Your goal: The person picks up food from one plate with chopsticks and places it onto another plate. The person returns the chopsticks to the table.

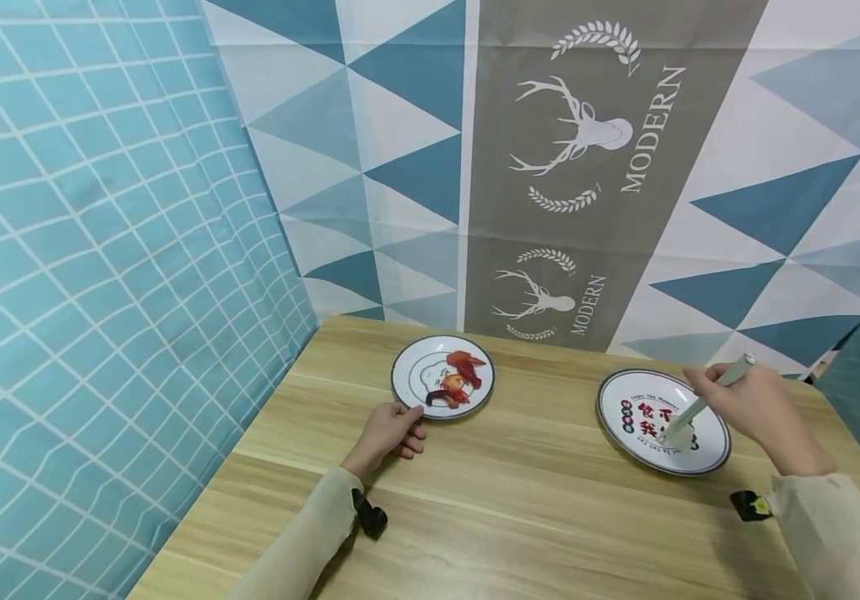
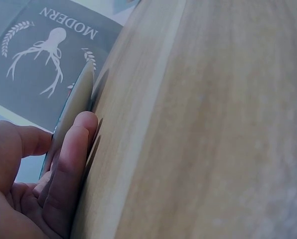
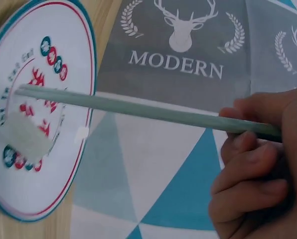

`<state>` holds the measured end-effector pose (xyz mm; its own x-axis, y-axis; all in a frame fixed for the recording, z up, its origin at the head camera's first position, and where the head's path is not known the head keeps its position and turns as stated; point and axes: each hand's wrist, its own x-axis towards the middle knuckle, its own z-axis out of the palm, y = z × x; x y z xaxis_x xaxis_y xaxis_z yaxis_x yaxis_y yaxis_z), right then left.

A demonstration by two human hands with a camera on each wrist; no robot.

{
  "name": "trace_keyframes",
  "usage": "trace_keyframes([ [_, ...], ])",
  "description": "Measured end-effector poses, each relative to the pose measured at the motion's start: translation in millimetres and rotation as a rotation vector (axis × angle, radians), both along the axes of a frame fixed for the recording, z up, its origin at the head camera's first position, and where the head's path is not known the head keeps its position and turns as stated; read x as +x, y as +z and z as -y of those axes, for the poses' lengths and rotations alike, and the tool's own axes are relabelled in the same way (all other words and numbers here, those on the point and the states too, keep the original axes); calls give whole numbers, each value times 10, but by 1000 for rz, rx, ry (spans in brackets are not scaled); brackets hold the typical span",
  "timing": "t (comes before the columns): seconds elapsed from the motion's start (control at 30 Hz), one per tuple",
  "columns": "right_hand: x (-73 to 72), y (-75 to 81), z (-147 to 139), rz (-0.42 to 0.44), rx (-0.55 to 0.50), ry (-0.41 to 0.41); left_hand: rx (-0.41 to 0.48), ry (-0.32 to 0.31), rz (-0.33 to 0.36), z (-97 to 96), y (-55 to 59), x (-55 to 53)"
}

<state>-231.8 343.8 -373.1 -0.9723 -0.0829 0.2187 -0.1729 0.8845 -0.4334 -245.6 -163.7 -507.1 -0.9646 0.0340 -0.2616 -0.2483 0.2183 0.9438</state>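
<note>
My left hand [image 1: 388, 432] pinches the near rim of a small white plate [image 1: 409, 379], thumb on top and fingers beneath. In the left wrist view, that plate [image 2: 79, 97] shows edge-on, tilted off the wood. Several glossy reddish-brown food pieces [image 1: 466, 367] lie on its right half. My right hand [image 1: 756, 408] grips pale green chopsticks [image 1: 700, 404], which slant down with their tips over a larger white plate [image 1: 628, 437] printed with red characters. A pale, translucent flat piece [image 3: 26, 138] lies on this plate near the tips in the right wrist view.
Both plates are on a wood-grain table [image 1: 475, 517]. Behind it hangs a patterned cloth [image 1: 415, 167] with triangles and deer heads; a blue checked cloth [image 1: 100, 250] is at the left. Each wrist carries a black strap [image 1: 372, 518].
</note>
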Motion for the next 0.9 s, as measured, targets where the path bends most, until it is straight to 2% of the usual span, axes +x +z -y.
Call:
trace_keyframes([
  [0.1,-51,-2,72,-43,1,-8,-6,0,2,4,2,3],
  [0.23,-60,-57,140,-157,-40,-23,-8,-4,2,10,13,0],
  [0.33,-52,-102,167,-231,-53,-5,-9,-3,4,20,20,-4],
  [0.43,-44,-128,173,-271,-52,27,-10,3,8,32,20,-5],
  [0.53,-19,-123,162,-248,-66,66,-9,9,7,47,17,-5],
  [0.67,29,-104,127,-159,-105,100,-9,17,10,62,13,-1],
  [0.8,99,-113,76,-101,-106,82,-15,16,11,55,3,0],
  [0.9,174,-153,11,-111,-110,55,-9,3,9,31,-21,-9],
])
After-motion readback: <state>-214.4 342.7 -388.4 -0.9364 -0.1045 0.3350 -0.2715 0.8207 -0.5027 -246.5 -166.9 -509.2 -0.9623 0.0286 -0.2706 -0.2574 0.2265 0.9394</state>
